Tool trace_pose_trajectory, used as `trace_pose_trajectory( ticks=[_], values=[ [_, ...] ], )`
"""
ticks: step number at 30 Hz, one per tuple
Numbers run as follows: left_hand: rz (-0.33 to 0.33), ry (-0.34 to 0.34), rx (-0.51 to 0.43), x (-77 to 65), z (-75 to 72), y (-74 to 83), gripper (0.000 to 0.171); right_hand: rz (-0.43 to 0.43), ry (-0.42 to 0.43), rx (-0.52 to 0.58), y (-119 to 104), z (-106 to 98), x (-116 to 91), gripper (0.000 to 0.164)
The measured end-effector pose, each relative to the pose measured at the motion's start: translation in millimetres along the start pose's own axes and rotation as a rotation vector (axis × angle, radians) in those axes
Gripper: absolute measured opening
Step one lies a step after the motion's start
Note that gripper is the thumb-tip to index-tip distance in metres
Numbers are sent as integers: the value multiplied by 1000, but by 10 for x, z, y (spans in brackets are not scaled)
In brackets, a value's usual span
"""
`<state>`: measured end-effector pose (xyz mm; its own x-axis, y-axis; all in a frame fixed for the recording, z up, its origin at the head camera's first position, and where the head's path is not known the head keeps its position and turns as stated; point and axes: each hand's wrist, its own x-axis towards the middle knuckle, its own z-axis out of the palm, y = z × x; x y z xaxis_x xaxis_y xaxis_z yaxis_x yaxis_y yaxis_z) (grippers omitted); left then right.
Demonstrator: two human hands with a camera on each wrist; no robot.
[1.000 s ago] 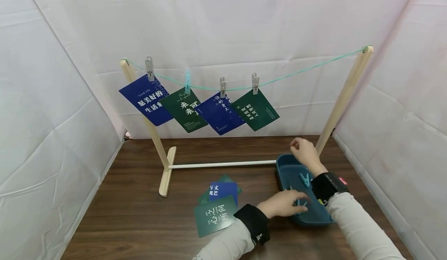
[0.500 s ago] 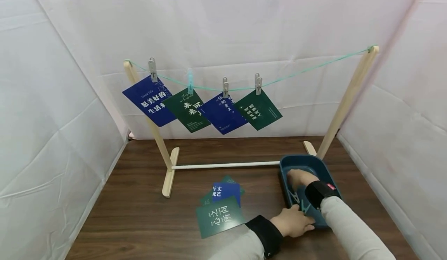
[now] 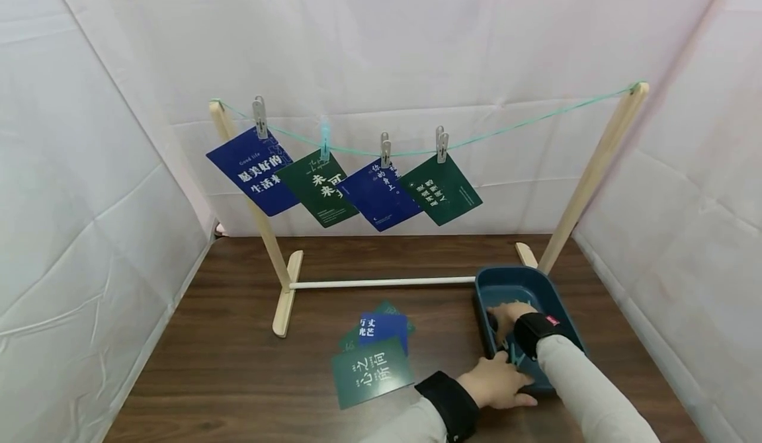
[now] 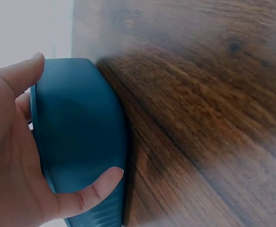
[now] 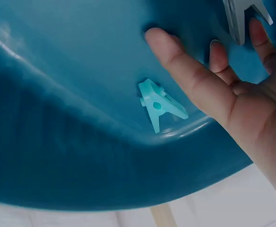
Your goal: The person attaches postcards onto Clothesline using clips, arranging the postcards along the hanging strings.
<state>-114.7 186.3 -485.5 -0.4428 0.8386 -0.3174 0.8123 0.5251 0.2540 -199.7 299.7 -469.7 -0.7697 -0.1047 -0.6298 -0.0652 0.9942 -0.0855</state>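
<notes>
My right hand [image 3: 513, 316] reaches down inside a dark blue plastic tray [image 3: 538, 283] at the table's right. In the right wrist view its thumb and fingers are spread, with fingertips right by a grey clothespin [image 5: 236, 21]. A mint-green clothespin [image 5: 157, 104] lies on the tray bottom, below the thumb. My left hand [image 3: 497, 382] grips the near left corner of the tray. The left wrist view shows the thumb against the outer wall [image 4: 81, 113] and fingers over the rim.
Several cards hang by clothespins from a green string [image 3: 530, 123] between two wooden posts [image 3: 595, 172]. A white rod [image 3: 381, 283] joins their feet. Green and blue cards, a green card [image 3: 348, 385] on top, lie on the wooden table left of the tray. White cloth surrounds it.
My right hand has come down from above the tray's far side into it. My left hand has moved from over the tray to grip its near corner.
</notes>
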Motion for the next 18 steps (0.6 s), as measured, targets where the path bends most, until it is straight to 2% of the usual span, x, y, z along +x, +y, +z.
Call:
trace_pose_trajectory(
  ticks=[4, 9, 13, 18],
  values=[
    [26, 32, 16, -6, 18, 7, 43, 14, -6, -14, -18, 6, 2, 75],
    [26, 72, 3, -66, -7, 17, 43, 13, -11, 33, -49, 14, 19, 69],
    [60, 149, -28, -203, -90, -14, 41, 28, 2, 27, -56, 14, 27, 64],
    [107, 268, -89, -468, -199, -126, 43, 44, 15, 24, 13, 5, -1, 59]
  ],
)
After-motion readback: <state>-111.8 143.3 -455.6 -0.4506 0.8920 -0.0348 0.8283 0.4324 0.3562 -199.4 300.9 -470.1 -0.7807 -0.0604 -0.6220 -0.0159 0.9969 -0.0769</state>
